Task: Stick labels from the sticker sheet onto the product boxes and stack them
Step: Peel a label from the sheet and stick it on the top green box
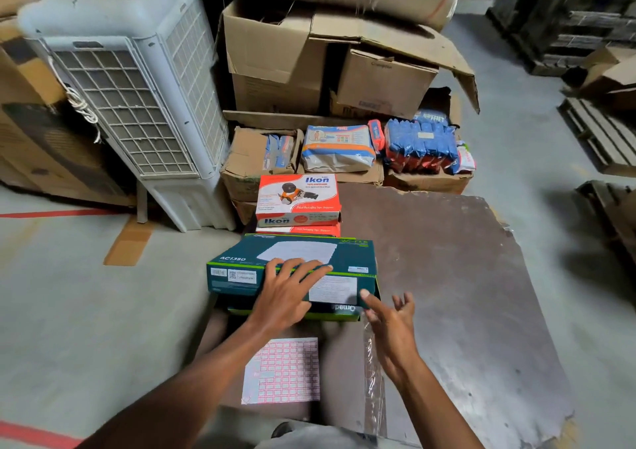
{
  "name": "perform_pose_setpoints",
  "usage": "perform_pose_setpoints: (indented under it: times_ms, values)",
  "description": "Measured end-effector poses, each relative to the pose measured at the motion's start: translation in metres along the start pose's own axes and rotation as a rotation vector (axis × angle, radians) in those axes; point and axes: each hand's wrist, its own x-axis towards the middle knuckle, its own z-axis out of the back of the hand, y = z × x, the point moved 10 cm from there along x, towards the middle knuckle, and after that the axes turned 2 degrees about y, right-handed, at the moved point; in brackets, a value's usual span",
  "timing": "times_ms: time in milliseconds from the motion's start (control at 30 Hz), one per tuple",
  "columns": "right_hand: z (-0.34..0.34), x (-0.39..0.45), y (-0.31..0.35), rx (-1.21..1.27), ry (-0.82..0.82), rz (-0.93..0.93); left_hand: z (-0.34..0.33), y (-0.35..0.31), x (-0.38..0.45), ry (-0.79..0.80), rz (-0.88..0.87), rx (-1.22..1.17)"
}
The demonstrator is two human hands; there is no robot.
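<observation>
A dark green product box [241,266] marked AC1350 lies on top of another green box [340,312] on the brown board. My left hand [285,290] rests flat on the top box's near edge, fingers spread and straight. My right hand [392,328] hovers just right of the boxes, fingers loosely open, with its forefinger near the box's right corner. The pink-and-white sticker sheet [284,371] lies below the boxes, between my forearms. Behind the green boxes stand two stacked orange-and-white Ikon boxes [297,200].
A brown board [457,276] serves as the work surface, with bare room to the right. A strip of clear plastic [373,373] lies by my right forearm. A white air cooler [137,97] stands at the left. Cardboard cartons [275,56] and blue packets [420,142] crowd the back.
</observation>
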Motion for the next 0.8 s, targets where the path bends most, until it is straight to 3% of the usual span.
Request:
perform_pose_setpoints:
  times_ms: [167, 333, 500, 800]
  values:
    - [-0.020, -0.012, 0.042, -0.155, 0.245, 0.192, 0.044, 0.005, 0.005, -0.114, 0.006, -0.281]
    - [-0.033, -0.013, 0.077, -0.369, 0.389, 0.312, 0.073, 0.022, 0.011, -0.224, 0.017, -0.467]
    - [-0.038, -0.011, 0.112, -0.635, 0.369, 0.506, 0.103, 0.060, 0.012, -0.334, 0.090, -0.663]
    - [-0.071, -0.009, 0.170, -1.117, 0.180, 0.886, 0.104, 0.097, 0.009, -0.258, 0.273, -1.202]
